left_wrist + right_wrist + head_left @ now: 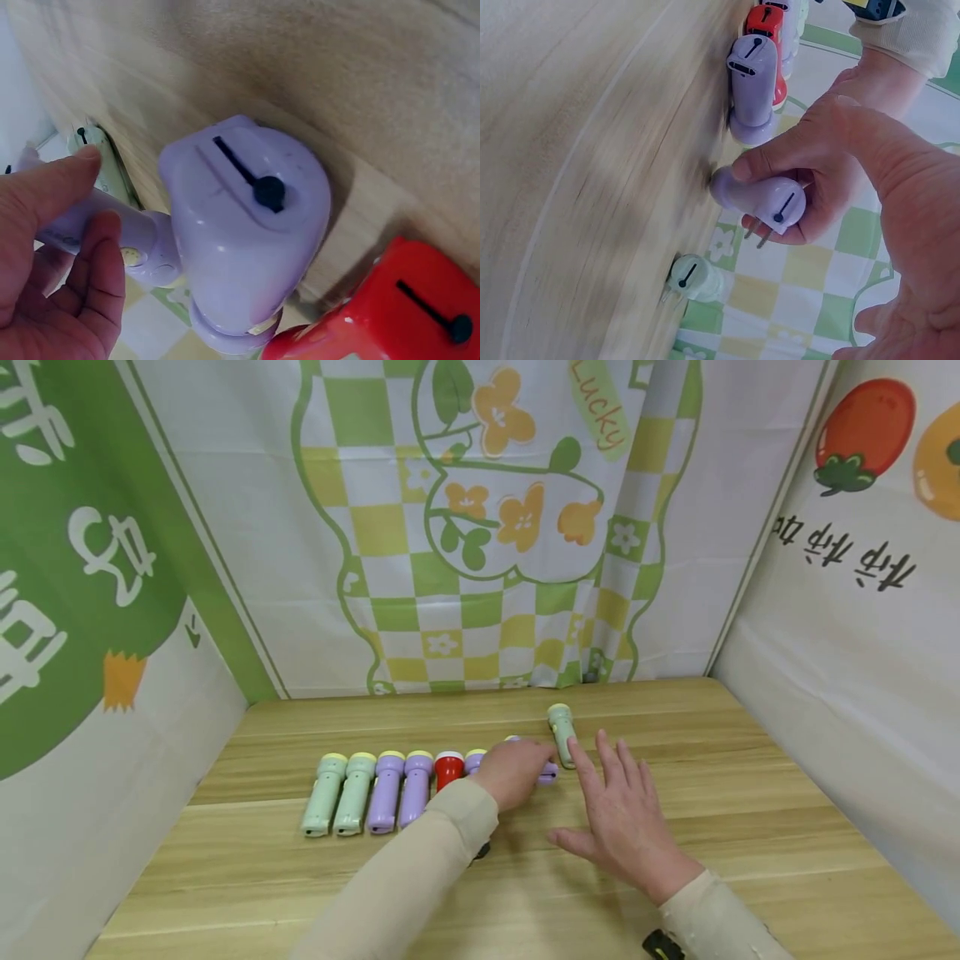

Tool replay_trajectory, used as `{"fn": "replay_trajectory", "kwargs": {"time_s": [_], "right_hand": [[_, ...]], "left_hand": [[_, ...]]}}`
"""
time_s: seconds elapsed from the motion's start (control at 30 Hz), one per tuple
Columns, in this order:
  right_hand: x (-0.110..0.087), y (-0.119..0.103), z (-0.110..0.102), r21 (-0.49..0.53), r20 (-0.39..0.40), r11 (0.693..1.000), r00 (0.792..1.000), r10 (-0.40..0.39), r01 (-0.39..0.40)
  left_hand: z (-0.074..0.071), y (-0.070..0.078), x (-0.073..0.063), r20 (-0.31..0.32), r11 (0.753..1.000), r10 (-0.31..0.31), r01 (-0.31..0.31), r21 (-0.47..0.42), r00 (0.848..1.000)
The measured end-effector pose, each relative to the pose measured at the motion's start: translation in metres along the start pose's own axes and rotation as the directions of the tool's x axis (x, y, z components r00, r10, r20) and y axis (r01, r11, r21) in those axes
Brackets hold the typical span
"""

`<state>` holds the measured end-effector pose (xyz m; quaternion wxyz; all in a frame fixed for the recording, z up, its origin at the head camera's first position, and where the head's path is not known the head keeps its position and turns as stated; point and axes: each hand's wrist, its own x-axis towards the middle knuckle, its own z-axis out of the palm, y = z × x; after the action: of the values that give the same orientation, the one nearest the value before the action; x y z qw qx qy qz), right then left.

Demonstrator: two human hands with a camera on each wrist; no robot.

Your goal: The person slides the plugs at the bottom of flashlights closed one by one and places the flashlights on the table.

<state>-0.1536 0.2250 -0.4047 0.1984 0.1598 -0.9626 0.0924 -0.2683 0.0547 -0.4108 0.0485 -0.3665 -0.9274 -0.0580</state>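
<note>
My left hand grips a purple flashlight at the right end of a row, thumb on one side and fingers on the other. Two metal prongs stick out near its tail in the right wrist view. Beside it in the row lie another purple flashlight and a red flashlight, partly hidden by the left hand in the head view. Fingers spread, my right hand hovers over the table and holds nothing. Just beyond its fingertips lies a pale green flashlight, set apart from the row.
Farther left in the row are two pale green flashlights and two purple flashlights, heads toward the back. The wooden table meets a printed curtain behind and cloth walls at both sides.
</note>
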Motion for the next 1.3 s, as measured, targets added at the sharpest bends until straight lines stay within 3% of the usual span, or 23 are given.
{"fn": "replay_trajectory", "kwargs": {"time_s": [0.33, 0.67, 0.9, 1.1, 1.3], "right_hand": [[0.001, -0.002, -0.001, 0.020, -0.012, 1.000, 1.000, -0.013, 0.013], [0.002, -0.001, -0.001, 0.040, -0.044, 0.999, 0.999, -0.009, 0.011], [0.004, 0.001, -0.001, 0.034, -0.107, 0.999, 0.994, -0.035, 0.038], [0.007, 0.001, -0.002, 0.056, -0.171, 0.996, 0.983, -0.062, 0.072], [0.008, 0.000, -0.002, 0.072, -0.218, 0.992, 0.972, -0.090, 0.108]], "left_hand": [[-0.004, -0.005, -0.005, -0.028, 0.990, -0.034, 0.030, -0.141, 0.999], [-0.010, -0.004, -0.012, -0.081, 0.973, -0.019, 0.000, -0.229, 0.997], [-0.021, 0.000, -0.022, -0.108, 0.969, 0.007, -0.033, -0.244, 0.994], [-0.027, 0.003, -0.032, -0.153, 0.974, -0.004, -0.030, -0.224, 0.988], [-0.032, 0.006, -0.041, -0.181, 0.964, -0.013, -0.036, -0.262, 0.983]]}}
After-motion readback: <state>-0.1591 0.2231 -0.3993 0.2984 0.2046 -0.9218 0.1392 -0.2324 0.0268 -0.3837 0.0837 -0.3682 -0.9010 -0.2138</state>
